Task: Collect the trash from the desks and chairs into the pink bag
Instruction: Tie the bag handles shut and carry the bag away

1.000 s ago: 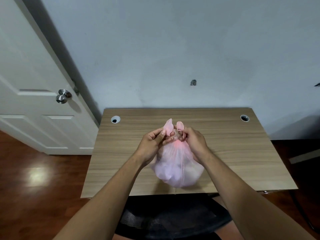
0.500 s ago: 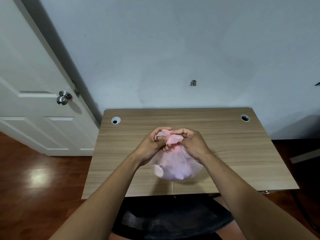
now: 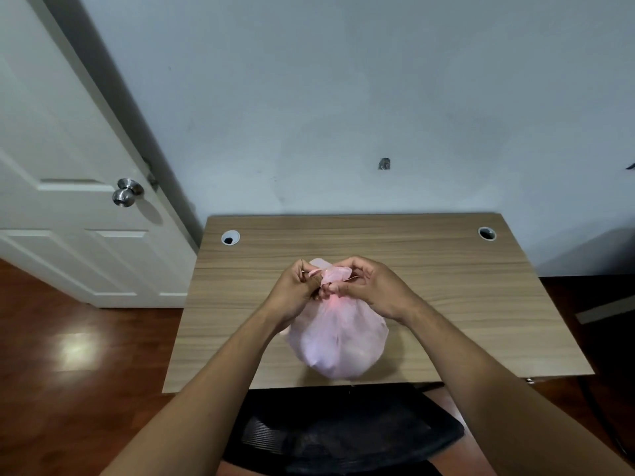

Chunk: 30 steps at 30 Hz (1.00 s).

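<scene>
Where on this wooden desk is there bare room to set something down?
The wooden desk is bare on its right half, between the pink plastic bag and the right round cable hole, on its left strip below the left round cable hole, and along the back edge. The front middle is crowded: left hand and right hand pinch the bag's neck.
</scene>
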### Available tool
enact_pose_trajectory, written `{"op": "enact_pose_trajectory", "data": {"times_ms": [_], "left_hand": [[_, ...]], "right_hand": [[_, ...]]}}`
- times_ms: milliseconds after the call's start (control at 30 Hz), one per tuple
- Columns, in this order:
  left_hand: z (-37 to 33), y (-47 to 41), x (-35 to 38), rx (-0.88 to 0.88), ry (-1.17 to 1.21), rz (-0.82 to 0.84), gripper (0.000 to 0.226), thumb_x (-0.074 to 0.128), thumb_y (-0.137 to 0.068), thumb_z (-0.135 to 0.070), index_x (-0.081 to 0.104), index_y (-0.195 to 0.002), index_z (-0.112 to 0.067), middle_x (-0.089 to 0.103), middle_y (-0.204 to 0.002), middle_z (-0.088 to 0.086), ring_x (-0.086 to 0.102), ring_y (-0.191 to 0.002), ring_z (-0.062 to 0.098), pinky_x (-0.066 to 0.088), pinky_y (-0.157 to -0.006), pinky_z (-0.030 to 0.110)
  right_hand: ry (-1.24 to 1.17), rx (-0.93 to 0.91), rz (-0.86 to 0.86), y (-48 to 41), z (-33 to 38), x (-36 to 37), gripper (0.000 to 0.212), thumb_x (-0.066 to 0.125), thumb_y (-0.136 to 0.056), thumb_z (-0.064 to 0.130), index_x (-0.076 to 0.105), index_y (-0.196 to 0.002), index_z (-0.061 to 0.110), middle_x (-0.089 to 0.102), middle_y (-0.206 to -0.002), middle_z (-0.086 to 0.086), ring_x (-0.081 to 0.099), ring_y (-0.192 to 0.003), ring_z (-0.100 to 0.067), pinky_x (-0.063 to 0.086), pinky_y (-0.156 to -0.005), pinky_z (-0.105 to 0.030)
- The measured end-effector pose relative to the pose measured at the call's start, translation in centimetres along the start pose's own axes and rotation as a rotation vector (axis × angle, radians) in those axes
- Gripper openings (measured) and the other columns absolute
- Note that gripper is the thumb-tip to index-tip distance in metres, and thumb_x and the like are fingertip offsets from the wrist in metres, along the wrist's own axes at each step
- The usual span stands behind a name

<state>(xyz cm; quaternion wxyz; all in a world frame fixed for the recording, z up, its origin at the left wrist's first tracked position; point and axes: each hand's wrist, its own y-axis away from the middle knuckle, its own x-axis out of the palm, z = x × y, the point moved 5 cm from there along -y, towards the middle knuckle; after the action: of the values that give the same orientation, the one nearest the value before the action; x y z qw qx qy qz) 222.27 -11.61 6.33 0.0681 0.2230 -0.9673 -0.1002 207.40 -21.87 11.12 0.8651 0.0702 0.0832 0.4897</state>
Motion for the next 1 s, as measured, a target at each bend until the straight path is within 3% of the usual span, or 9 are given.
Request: {"op": "enact_pose_trajectory", "data": {"times_ms": [100,267,367,433,500,667,800,900,1000], "left_hand": [[-0.9,0.5,0.4,0.033,-0.046,0.057,0.024,0.059,-0.109,-0.001,0.057,-0.089,-0.014,0.070,-0.077,0.015,0.059,-0.065,0.016,0.048,-0.066,0.029],[-1.0,0.5,0.3,0.068,-0.137,0.064,0.013,0.054,-0.112,-0.004,0.048,-0.101,-0.007,0.072,-0.079,0.013,0.060,-0.068,0.018,0.049,-0.067,0.032],[-1.3,0.7,0.6,0.141,-0.270,0.036,0.018,0.055,-0.113,-0.008,0.044,-0.100,-0.002,0.071,-0.073,-0.004,0.060,-0.067,0.014,0.049,-0.067,0.029],[-2.1,1.0,1.2,0.235,-0.382,0.038,0.018,0.058,-0.112,-0.012,0.046,-0.100,-0.004,0.073,-0.076,-0.007,0.066,-0.071,0.011,0.052,-0.070,0.030],[-2.9,1.4,2.1,0.343,-0.512,0.088,0.015,0.060,-0.110,-0.009,0.048,-0.101,-0.009,0.076,-0.084,-0.008,0.073,-0.082,0.010,0.056,-0.075,0.033],[-3.9,1.7,3.2,0.454,-0.685,0.154,0.015,0.059,-0.101,0.004,0.051,-0.100,-0.008,0.072,-0.089,-0.015,0.071,-0.088,0.009,0.052,-0.074,0.030],[-3.6,1.4,2.8,0.444,-0.655,0.091,0.018,0.060,-0.103,0.004,0.052,-0.098,-0.012,0.076,-0.084,-0.008,0.073,-0.087,0.009,0.057,-0.077,0.033],[-3.6,1.3,2.9,0.444,-0.585,0.057,0.015,0.062,-0.107,-0.004,0.053,-0.097,-0.012,0.076,-0.081,-0.005,0.073,-0.082,0.012,0.058,-0.077,0.033],[-3.3,1.1,3.0,0.422,-0.540,0.049,0.017,0.064,-0.107,-0.007,0.054,-0.095,-0.014,0.076,-0.080,-0.003,0.072,-0.078,0.014,0.058,-0.076,0.034]], "right_hand": [[0.090,-0.019,-0.076,-0.4,-0.5,-0.4,0.022,0.083,-0.098,0.016,0.067,-0.100,0.001,0.082,-0.101,-0.019,0.079,-0.096,-0.030,0.059,-0.093,-0.048],[0.238,-0.020,-0.182,-0.6,-1.2,-0.3,0.045,0.071,-0.105,0.044,0.047,-0.085,0.012,0.077,-0.078,-0.013,0.067,-0.073,-0.023,0.053,-0.070,-0.049],[0.322,-0.011,-0.278,-0.9,-1.9,-0.5,0.042,0.062,-0.108,0.045,0.041,-0.082,0.021,0.070,-0.068,-0.003,0.071,-0.073,-0.030,0.052,-0.070,-0.049],[0.405,0.009,-0.403,-0.9,-1.8,-1.1,0.037,0.062,-0.107,0.033,0.042,-0.077,0.022,0.062,-0.065,0.005,0.062,-0.064,-0.008,0.048,-0.064,-0.035],[0.441,0.040,-0.488,-0.8,-1.7,-1.5,0.034,0.064,-0.102,0.020,0.045,-0.074,0.021,0.062,-0.064,0.008,0.057,-0.059,0.000,0.041,-0.057,-0.022],[0.319,0.201,-0.352,-1.5,-3.5,-1.5,0.029,0.074,-0.100,0.025,0.049,-0.088,0.018,0.076,-0.068,-0.013,0.072,-0.066,-0.032,0.053,-0.072,-0.043],[0.260,0.264,-0.367,-1.4,-4.0,-2.1,0.038,0.088,-0.090,0.028,0.052,-0.101,0.022,0.074,-0.084,-0.006,0.070,-0.074,-0.021,0.057,-0.075,-0.044],[0.346,0.225,-0.314,-1.2,-3.7,-2.0,0.022,0.082,-0.094,0.031,0.072,-0.084,0.013,0.078,-0.081,-0.011,0.066,-0.073,-0.016,0.051,-0.075,-0.038],[0.279,0.246,-0.253,-0.4,-3.5,-1.2,0.058,0.060,-0.106,0.051,0.080,-0.070,0.011,0.081,-0.077,-0.009,0.071,-0.073,-0.021,0.053,-0.079,-0.038]]}}
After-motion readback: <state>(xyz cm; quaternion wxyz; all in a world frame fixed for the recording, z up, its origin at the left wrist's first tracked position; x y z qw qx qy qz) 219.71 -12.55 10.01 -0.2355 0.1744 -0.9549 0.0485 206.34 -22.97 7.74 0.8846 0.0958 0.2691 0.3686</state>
